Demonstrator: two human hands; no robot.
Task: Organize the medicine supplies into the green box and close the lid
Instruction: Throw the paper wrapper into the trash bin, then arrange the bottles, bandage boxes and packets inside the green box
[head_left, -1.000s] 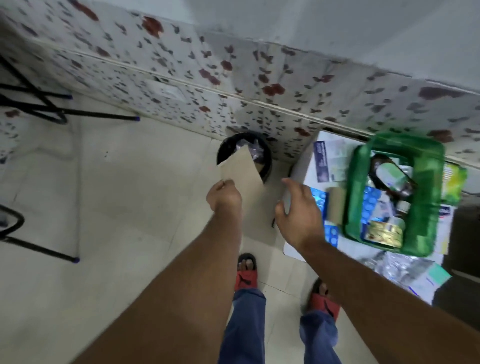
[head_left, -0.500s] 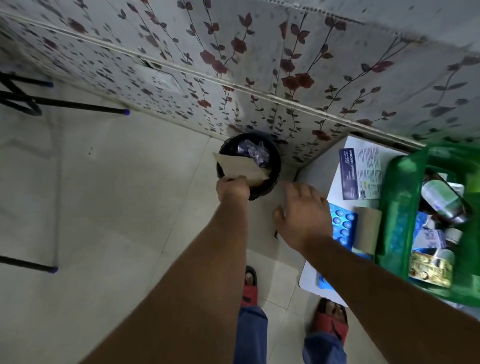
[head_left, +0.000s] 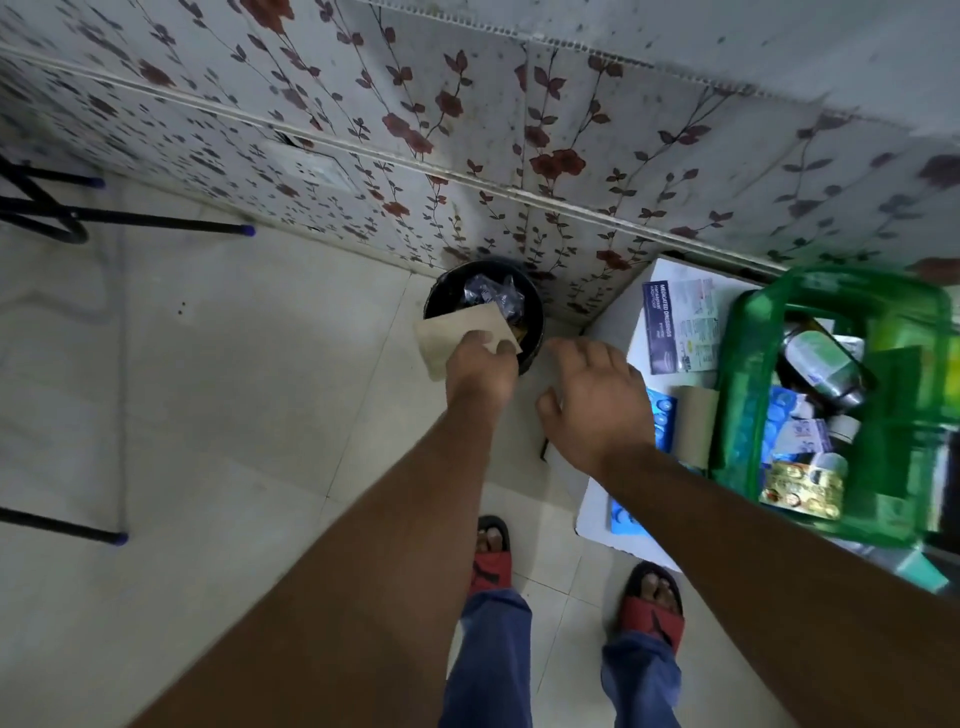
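My left hand (head_left: 480, 371) grips a brown paper envelope (head_left: 452, 332) and holds it over the rim of a black waste bin (head_left: 532, 332) on the floor. My right hand (head_left: 597, 405) hovers open beside it, fingers spread, holding nothing. The green box (head_left: 748, 384) stands open on a white table (head_left: 597, 512) at the right, with bottles, blister packs and a gold packet (head_left: 800, 491) inside. A dressings box (head_left: 675, 327), a blue blister pack (head_left: 662, 415) and a brown packet (head_left: 698, 431) lie on the table left of the green box.
A floral-patterned wall (head_left: 467, 130) runs behind the bin. Black metal chair legs (head_left: 130, 221) stand on the tiled floor at the left. My feet in red sandals (head_left: 491, 561) are below. More papers lie at the table's right edge (head_left: 919, 569).
My left hand has lowered the brown envelope from upright to flat over the bin's rim. The view has shifted closer to the bin, and my right hand stays open beside it.
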